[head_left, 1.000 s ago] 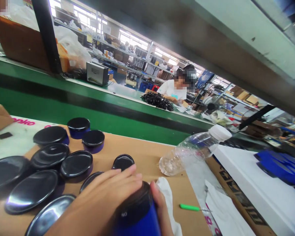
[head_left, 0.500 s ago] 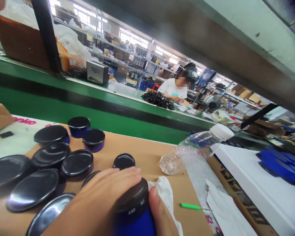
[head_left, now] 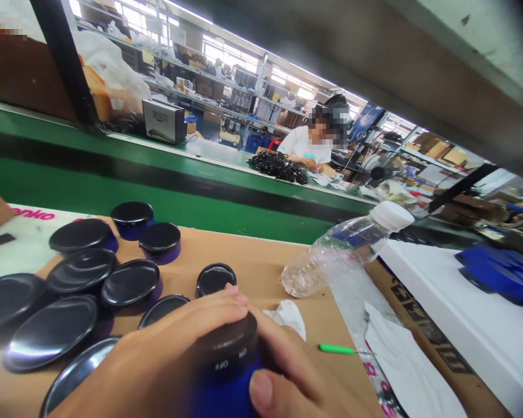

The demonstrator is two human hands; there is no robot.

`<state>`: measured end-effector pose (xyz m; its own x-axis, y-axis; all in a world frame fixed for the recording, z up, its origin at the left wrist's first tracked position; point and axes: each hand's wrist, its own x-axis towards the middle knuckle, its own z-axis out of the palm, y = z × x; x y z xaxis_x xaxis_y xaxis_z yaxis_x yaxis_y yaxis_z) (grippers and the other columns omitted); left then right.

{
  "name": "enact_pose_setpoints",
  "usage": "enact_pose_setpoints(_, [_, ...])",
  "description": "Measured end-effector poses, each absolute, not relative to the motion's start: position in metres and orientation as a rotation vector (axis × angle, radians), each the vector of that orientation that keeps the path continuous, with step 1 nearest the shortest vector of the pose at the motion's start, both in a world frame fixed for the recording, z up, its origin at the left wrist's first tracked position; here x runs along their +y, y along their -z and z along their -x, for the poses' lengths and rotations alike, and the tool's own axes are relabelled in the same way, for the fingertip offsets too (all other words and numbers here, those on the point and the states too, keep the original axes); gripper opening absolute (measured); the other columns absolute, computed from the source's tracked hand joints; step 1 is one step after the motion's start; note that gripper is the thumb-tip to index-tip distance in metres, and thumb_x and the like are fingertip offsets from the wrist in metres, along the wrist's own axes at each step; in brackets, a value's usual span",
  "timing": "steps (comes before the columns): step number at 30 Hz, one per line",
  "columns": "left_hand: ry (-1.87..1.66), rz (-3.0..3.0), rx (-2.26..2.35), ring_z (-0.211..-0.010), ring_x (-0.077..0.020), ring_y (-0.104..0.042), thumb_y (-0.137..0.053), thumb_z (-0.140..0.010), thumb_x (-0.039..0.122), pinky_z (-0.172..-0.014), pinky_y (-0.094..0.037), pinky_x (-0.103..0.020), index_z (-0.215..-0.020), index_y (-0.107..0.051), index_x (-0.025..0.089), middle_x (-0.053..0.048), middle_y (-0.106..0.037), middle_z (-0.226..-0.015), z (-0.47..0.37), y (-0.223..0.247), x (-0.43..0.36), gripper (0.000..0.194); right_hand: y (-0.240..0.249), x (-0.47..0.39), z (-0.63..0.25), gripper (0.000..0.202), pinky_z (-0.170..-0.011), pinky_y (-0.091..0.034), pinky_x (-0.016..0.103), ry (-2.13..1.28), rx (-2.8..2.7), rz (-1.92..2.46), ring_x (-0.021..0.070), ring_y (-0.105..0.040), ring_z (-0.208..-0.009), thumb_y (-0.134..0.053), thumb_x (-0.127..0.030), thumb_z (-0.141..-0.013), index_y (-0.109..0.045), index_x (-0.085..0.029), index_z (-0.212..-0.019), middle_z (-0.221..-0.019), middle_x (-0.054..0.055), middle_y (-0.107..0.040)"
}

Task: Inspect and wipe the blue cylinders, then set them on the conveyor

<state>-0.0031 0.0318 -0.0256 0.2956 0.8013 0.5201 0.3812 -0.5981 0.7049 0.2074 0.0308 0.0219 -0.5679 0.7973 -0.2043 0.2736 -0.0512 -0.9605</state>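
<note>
Close to me at the bottom middle stands a blue cylinder (head_left: 229, 389) with a black cap (head_left: 230, 339) marked ON and OFF. My left hand (head_left: 169, 342) comes from the left, its fingers laid across the cap's top and closed on it. My right hand (head_left: 309, 371) grips from the right, thumb on the blue body and fingers behind the cap. The cylinder's lower part is out of view. Several round, black-topped blue pieces (head_left: 131, 283) stand to the left. Behind the right hand lies crumpled white tissue or cloth (head_left: 290, 316).
A clear plastic bottle (head_left: 331, 255) lies tilted behind. A green-handled thin tool (head_left: 336, 349) rests on the cardboard (head_left: 253, 249) at right, near white paper (head_left: 412, 363). A white box (head_left: 453, 296) bears blue pieces (head_left: 501, 273). Across the green surface (head_left: 226, 200), a person (head_left: 307, 145) works.
My right hand has shifted: its thumb moved from the cap's right edge onto the blue body, and its fingers now show behind the cap. The tissue is more covered. The view has shifted slightly.
</note>
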Motion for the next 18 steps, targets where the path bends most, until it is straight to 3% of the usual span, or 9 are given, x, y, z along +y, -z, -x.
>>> enact_pose_setpoints(3, [-1.215,-2.129,1.095,-0.105,-0.0239,-0.077,-0.050,-0.089,0.034,-0.086,-0.064,-0.037,-0.130,-0.065,0.038,0.001,-0.078,-0.119,0.007,0.026,0.032,0.043,-0.015,0.030,-0.210,0.063,-0.098,-0.048,0.035,-1.642,-1.807,1.106,0.0257,-0.064,-0.105,-0.057,-0.063,-0.091,-0.053,-0.034,-0.147,-0.117,0.003,-0.071])
enact_pose_setpoints(7, [-1.205,-2.154,1.103,-0.107,-0.0264,-0.076,-0.047,-0.088,0.037,-0.086,-0.064,-0.037,-0.128,-0.067,0.034,0.001,-0.078,-0.119,0.010,0.031,0.028,0.044,-0.012,0.028,-0.207,0.059,-0.095,-0.049,0.037,-1.570,-1.745,1.231,0.0265,-0.063,-0.105,-0.061,-0.057,-0.088,-0.060,-0.030,-0.140,-0.118,0.007,-0.068])
enact_pose_setpoints(10, [-1.195,-2.177,1.103,-0.106,-0.0241,-0.077,-0.047,-0.089,0.033,-0.085,-0.064,-0.032,-0.129,-0.065,0.035,0.002,-0.077,-0.122,0.008,0.035,0.025,0.044,-0.017,0.030,-0.197,0.043,-0.077,-0.052,0.029,-1.588,-1.699,1.202,0.0217,-0.065,-0.088,-0.061,-0.040,-0.083,-0.071,-0.025,-0.122,-0.100,0.005,-0.071])
enact_pose_setpoints(13, [-1.162,-2.233,1.103,-0.113,-0.0193,-0.074,-0.048,-0.090,0.025,-0.095,-0.059,-0.026,-0.130,-0.061,0.036,0.004,-0.073,-0.130,0.006,0.033,0.026,0.044,-0.019,0.033,-0.187,0.028,-0.066,-0.051,0.026,-1.453,-1.780,1.153,0.0186,-0.063,-0.074,-0.058,-0.027,-0.074,-0.074,-0.022,-0.097,-0.081,0.002,-0.069])
enact_pose_setpoints(15, [-1.134,-2.375,1.050,-0.110,-0.0171,-0.074,-0.054,-0.088,0.024,-0.097,-0.056,-0.020,-0.137,-0.053,0.035,0.003,-0.073,-0.131,0.005,0.026,0.028,0.050,-0.017,0.035,-0.185,0.025,-0.059,-0.047,0.025,-1.338,-1.853,1.193,0.0164,-0.060,-0.064,-0.057,-0.026,-0.072,-0.071,-0.020,-0.092,-0.073,0.001,-0.065])
enact_pose_setpoints(18, [-1.044,-2.551,0.976,-0.094,-0.0171,-0.079,-0.062,-0.085,0.022,-0.086,-0.061,-0.016,-0.142,-0.045,0.037,0.003,-0.077,-0.122,0.003,0.012,0.032,0.062,-0.015,0.033,-0.189,0.030,-0.053,-0.042,0.024,-1.148,-2.069,1.321,0.0160,-0.061,-0.058,-0.052,-0.025,-0.072,-0.073,-0.020,-0.093,-0.068,0.000,-0.068])
